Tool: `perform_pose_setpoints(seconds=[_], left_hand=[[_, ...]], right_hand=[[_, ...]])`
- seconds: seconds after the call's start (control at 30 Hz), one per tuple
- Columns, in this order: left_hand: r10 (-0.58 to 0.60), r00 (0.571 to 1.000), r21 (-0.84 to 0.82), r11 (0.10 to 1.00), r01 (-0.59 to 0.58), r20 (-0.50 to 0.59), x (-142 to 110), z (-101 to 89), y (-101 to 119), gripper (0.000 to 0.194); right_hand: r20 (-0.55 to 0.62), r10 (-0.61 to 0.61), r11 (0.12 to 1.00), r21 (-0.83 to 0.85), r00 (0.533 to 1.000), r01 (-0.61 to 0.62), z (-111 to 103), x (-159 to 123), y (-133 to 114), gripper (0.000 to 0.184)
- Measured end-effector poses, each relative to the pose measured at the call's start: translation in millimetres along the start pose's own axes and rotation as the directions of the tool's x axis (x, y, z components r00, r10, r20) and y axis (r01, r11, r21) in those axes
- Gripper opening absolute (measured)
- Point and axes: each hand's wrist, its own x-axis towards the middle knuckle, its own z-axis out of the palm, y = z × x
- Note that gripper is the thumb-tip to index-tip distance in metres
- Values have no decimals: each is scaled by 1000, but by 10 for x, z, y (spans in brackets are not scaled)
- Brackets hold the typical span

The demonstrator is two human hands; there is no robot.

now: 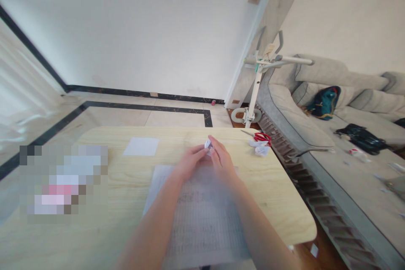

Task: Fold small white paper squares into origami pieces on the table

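Both hands meet over the middle of a pale wooden table point(126, 202). Between them is a small piece of folded white paper point(208, 144), its pleated edges showing at the top. My left hand point(191, 159) grips it from the left with bent fingers. From the right, my right hand point(220, 156) closes round it, thumb near the left one. Part of the paper is hidden by the fingers. Beneath my forearms lies a large printed sheet point(205, 223) with blurred rows of text.
A blank white sheet point(141, 146) lies to the left. Red-handled scissors point(262, 137) and crumpled white paper scraps point(261, 149) sit near the right edge. A blurred-out patch point(63, 181) covers the table's left. Beyond are a grey sofa point(316, 130) and white exercise equipment point(255, 93).
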Motion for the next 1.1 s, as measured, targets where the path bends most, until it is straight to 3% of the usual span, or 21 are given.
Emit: perform_pose_setpoints(seconds=[0.2, 0.4, 0.53, 0.63, 0.73, 0.93, 1.1], left_hand=[[-14, 1000, -20, 1000, 15, 11, -9, 1, 10, 39], [-1, 1000, 13, 1000, 1, -10, -15, 12, 22, 38], [13, 1000, 8, 1000, -13, -26, -12, 24, 36, 36], [16, 998, -4, 1000, -17, -58, -6, 15, 34, 33], [29, 998, 1, 1000, -29, -48, -7, 15, 29, 31], [70, 997, 43, 997, -69, -13, -9, 28, 21, 30], [66, 995, 77, 995, -61, -71, 10, -13, -9, 29]], right_hand=[[85, -50, 995, -82, 995, 57, 15, 9, 5, 49], [96, -61, 997, -48, 994, 66, 27, 9, 7, 50], [-51, 40, 993, 113, 998, -34, 35, -8, 43, 48], [-168, 136, 977, 183, 976, -105, 18, 3, 70, 35], [-165, 162, 978, 162, 973, -136, 0, 23, 64, 25], [-166, 134, 987, 115, 977, -115, -1, 37, 13, 22], [-199, 124, 992, 42, 972, -118, 13, 33, 18, 20]])
